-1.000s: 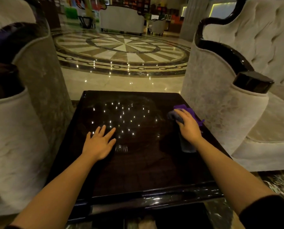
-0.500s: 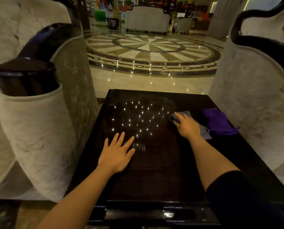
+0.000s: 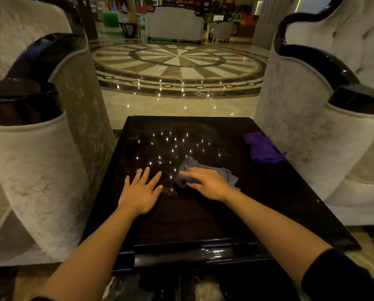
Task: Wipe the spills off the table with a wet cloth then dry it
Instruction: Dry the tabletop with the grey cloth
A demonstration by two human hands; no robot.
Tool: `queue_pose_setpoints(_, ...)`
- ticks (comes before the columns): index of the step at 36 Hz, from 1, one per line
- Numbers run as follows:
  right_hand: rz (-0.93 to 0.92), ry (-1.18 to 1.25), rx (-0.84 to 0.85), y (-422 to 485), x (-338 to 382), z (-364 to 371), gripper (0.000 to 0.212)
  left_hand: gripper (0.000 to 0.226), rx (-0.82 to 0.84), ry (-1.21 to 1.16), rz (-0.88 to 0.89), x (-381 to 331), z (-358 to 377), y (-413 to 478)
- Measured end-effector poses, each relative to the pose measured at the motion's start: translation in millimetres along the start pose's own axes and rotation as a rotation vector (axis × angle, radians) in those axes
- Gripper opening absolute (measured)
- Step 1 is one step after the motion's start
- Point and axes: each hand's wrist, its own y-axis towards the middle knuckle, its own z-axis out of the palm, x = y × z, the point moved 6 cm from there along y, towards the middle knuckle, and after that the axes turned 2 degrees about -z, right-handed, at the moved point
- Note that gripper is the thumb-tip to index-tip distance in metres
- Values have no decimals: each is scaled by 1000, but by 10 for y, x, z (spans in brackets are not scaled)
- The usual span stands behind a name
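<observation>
The head view showed wiping under way, not finished. At frame centre-left the left hand [image 3: 141, 192] lay flat on the table [image 3: 268, 205], fingers spread, gripping nothing. Just right of it the right hand [image 3: 205, 181] pressed a grey cloth [image 3: 225, 173] onto the tabletop, fingers extended over it rather than pinching. Farther right, well apart, a purple cloth [image 3: 262, 147] lay unused. Faint smears showed in the upper tabletop; which cloth was wet I could not tell. Judging by that, a second pass remained.
</observation>
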Motion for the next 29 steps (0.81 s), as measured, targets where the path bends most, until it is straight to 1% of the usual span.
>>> queue_pose_setpoints(6, -84, 87, 30, -462, 311, 106, 41, 54, 14, 11, -2, -2, -17, -20)
queue_pose_setpoints(15, -189, 160, 3, -1053, 612, 63, 34, 54, 24, 14, -5, -26, -60, -63)
queue_pose_setpoints(19, -259, 199, -24, -1249, 711, -8, 26, 54, 17, 14, -3, -15, -64, -52)
queue_pose_setpoints(21, -280, 235, 21, -1313, 706, -20, 23, 54, 13, 15, -4, -5, -54, -34)
queue_pose_setpoints(24, -230, 276, 80, -1301, 610, -86, 23, 54, 17, 14, -5, 12, -26, -16)
queue_pose_setpoints(26, -190, 289, 13, -1203, 490, -270, 23, 54, 20, 10, -6, 23, -17, -15)
queue_pose_setpoints(29, -133, 277, -177, -956, 244, -690, 25, 54, 28, 7, -8, 24, -11, -20)
